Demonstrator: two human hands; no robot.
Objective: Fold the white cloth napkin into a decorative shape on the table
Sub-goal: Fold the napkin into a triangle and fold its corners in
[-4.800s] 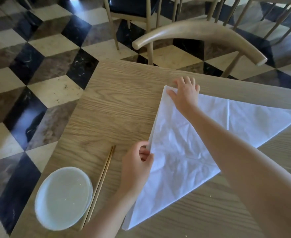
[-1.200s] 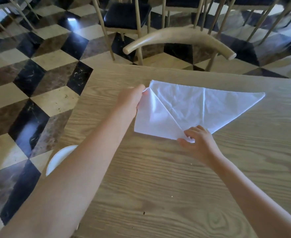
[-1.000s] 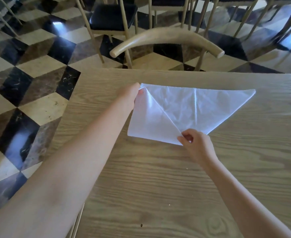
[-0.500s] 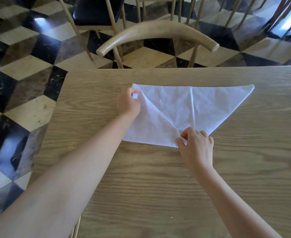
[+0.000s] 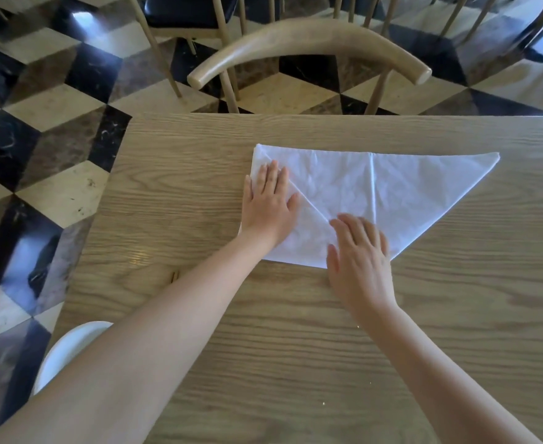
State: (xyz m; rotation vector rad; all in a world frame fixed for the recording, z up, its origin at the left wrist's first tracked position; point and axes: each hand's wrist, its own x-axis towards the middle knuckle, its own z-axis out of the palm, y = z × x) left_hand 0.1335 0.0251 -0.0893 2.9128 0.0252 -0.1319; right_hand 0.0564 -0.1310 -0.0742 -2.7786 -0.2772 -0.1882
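Observation:
The white cloth napkin (image 5: 417, 184) lies flat on the wooden table (image 5: 327, 347), folded into a triangle whose long edge faces away from me. Its left corner is folded down over the middle, and a crease runs down the centre. My left hand (image 5: 268, 206) lies flat, palm down, on that folded left flap, fingers spread. My right hand (image 5: 359, 257) rests flat, palm down, on the napkin's near point, fingers apart. Neither hand grips the cloth. The right corner of the napkin lies unfolded.
A white bowl (image 5: 68, 350) sits at the table's near left edge, partly hidden by my left forearm. The tip of the chopsticks (image 5: 174, 276) shows beside that arm. A wooden chair (image 5: 308, 36) stands behind the table's far edge, on a chequered floor.
Both hands have let go of the pinched napkin edges and now lie flat on it. The left corner, lifted earlier, is pressed down over the middle.

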